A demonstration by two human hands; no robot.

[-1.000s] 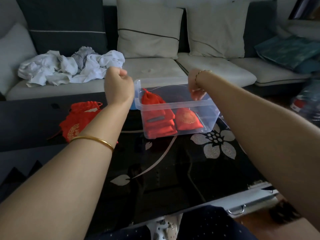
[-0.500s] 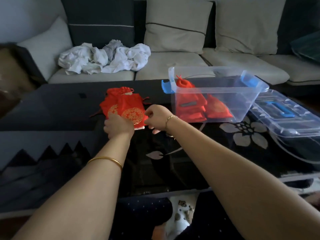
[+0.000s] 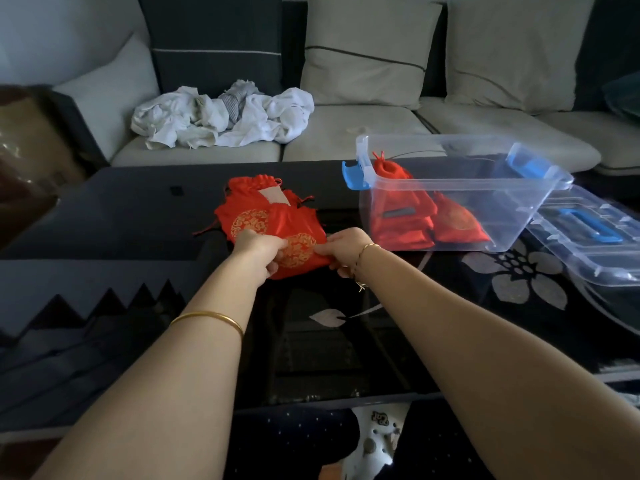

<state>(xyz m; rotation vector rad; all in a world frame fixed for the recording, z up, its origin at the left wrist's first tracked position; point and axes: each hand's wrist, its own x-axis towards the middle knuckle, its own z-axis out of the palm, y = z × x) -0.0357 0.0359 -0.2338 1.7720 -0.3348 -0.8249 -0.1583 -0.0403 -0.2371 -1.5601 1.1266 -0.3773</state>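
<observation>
A red drawstring pouch (image 3: pixel 298 249) with a gold round emblem lies on top of a small pile of red pouches (image 3: pixel 252 209) on the dark glass table (image 3: pixel 346 341). My left hand (image 3: pixel 258 249) pinches its near left edge and my right hand (image 3: pixel 343 249) pinches its near right edge. To the right stands a clear plastic box (image 3: pixel 512 216) with blue latches, holding several more red pouches (image 3: pixel 405 216).
The box's clear lid (image 3: pixel 595 244) with a blue handle lies on the table at the right. A grey sofa (image 3: pixel 346 133) behind the table carries a heap of white cloth (image 3: pixel 221 116) and several cushions. A brown bag (image 3: pixel 24 150) sits at the far left.
Both hands came away from the clear box, moved left to the pile of pouches, and now pinch the top pouch, drawn slightly toward me. The view turned left.
</observation>
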